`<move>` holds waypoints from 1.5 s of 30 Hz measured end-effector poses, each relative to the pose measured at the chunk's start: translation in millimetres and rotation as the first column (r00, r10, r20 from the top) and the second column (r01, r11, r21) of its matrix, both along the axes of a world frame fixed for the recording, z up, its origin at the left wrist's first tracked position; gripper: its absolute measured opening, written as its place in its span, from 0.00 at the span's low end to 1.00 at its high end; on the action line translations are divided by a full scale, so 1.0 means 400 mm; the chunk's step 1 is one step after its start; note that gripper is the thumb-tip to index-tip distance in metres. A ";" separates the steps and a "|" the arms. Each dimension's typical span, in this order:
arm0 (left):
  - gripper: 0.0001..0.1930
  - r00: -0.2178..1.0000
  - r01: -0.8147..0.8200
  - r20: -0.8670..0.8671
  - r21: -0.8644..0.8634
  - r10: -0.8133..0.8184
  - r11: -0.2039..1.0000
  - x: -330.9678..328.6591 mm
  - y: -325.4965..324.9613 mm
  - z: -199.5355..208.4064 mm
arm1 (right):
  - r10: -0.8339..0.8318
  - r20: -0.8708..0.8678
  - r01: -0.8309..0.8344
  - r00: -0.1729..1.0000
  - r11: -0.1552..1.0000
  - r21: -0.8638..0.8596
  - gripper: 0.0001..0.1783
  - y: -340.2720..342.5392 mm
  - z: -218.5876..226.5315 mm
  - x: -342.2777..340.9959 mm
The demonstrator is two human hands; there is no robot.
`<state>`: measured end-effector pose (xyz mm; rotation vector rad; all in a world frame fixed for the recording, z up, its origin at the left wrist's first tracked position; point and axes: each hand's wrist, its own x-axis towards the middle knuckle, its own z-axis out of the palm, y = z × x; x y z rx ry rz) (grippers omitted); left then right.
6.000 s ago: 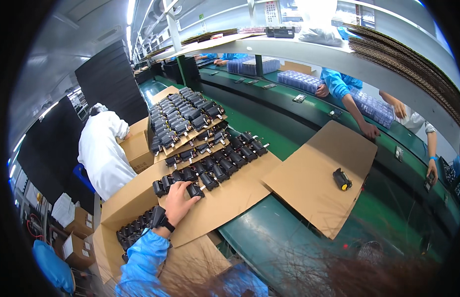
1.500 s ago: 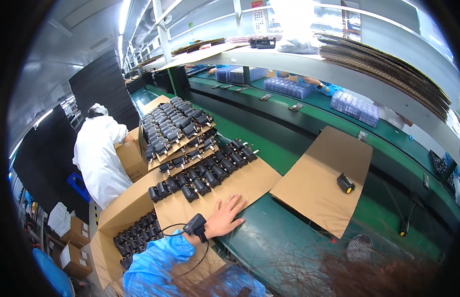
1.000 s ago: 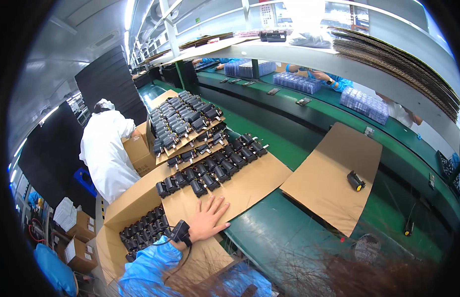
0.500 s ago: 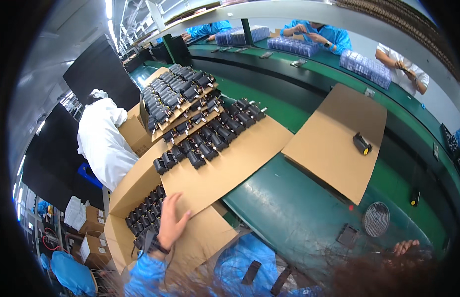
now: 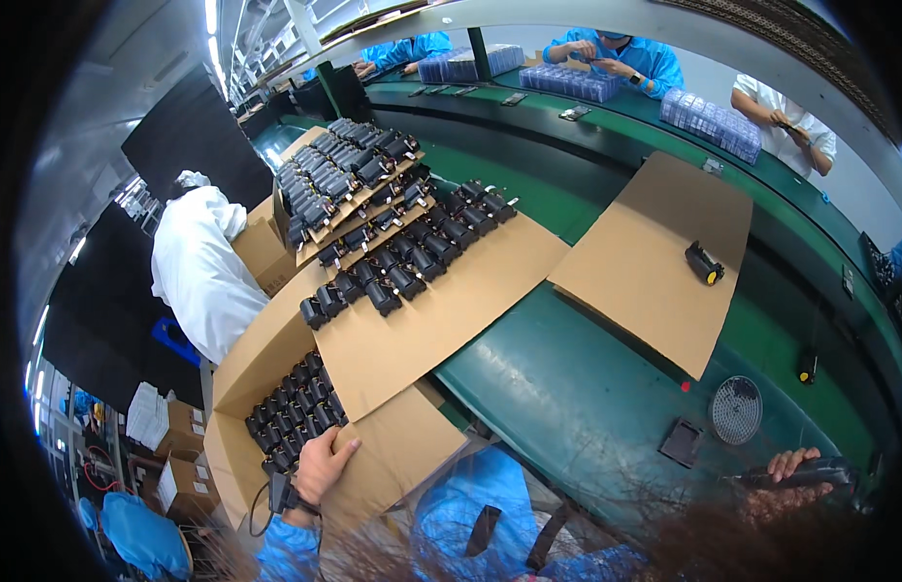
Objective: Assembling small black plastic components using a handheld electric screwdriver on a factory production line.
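Observation:
My left hand (image 5: 325, 466) rests at the edge of an open cardboard box (image 5: 239, 364), on its near flap (image 5: 402, 451). Its thumb stands apart from the fingers, and I see nothing held. Inside the box stand rows of black cylindrical parts (image 5: 294, 407), just beyond the fingertips. At the lower right, my right hand (image 5: 792, 468) is closed round a black elongated object (image 5: 827, 473), partly hidden by blurred hair. A cardboard sheet (image 5: 451, 310) lies across the box and bench, carrying more black parts (image 5: 412, 267).
Layered sheets of black parts (image 5: 344, 175) rise behind. Another cardboard sheet (image 5: 655, 242) carries one black part with a yellow end (image 5: 704, 264). A round mesh disc (image 5: 737, 409) and small dark tray (image 5: 683, 441) lie on the green bench (image 5: 538, 369). A person in white (image 5: 203, 262) bends at left.
My left hand has moved down and toward me, from beside the cardboard sheet onto the box flap. My right hand shows more fully, now with the black object visible in it.

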<state>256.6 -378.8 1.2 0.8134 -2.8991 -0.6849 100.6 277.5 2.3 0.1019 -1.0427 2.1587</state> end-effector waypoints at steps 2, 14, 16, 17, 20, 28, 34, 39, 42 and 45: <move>0.24 1.000 -0.005 -0.007 -0.015 0.005 1.000 -0.002 0.007 -0.001 | 0.032 -0.017 -0.031 0.999 0.998 0.059 0.34 0.003 0.006 -0.010; 0.23 0.999 -0.020 0.025 -0.123 0.023 0.992 0.009 0.044 0.014 | 0.013 0.006 -0.013 1.000 1.000 0.022 0.34 0.022 -0.023 -0.010; 0.23 0.999 -0.026 0.028 -0.133 0.030 0.991 0.007 0.053 0.010 | 0.031 -0.001 -0.031 1.000 0.999 0.023 0.34 0.020 -0.022 -0.012; 0.23 0.999 -0.028 0.033 -0.143 0.033 0.989 0.006 0.058 0.008 | 0.008 0.006 -0.008 1.000 1.000 0.021 0.33 0.014 -0.018 -0.013; 0.25 1.000 -0.006 0.030 -0.133 0.010 0.991 0.005 0.070 0.002 | -0.020 0.019 0.020 1.000 1.000 0.012 0.33 0.017 -0.020 -0.015; 0.22 0.917 -0.074 -0.276 0.590 0.287 0.804 -0.099 -0.017 -0.013 | 0.006 0.023 -0.006 1.000 1.000 -0.021 0.33 0.020 -0.016 -0.023; 0.20 0.780 -0.154 -0.090 0.932 0.619 0.329 -0.280 -0.150 -0.089 | 0.103 0.070 -0.091 0.992 0.983 -0.158 0.45 -0.008 0.041 -0.005; 0.15 0.733 0.039 -0.361 0.869 0.577 0.494 -0.304 -0.269 -0.242 | 0.094 0.090 -0.078 0.991 0.983 -0.166 0.43 -0.018 0.051 -0.015; 0.14 0.552 0.154 -0.459 0.877 0.696 0.456 -0.359 -0.222 -0.225 | 0.022 0.162 0.003 0.986 0.989 -0.149 0.42 -0.004 0.044 -0.026; 0.15 0.558 0.103 -0.437 0.880 0.705 0.464 -0.386 -0.224 -0.213 | 0.483 -0.250 -0.413 0.839 0.865 0.285 0.42 0.054 0.011 -0.049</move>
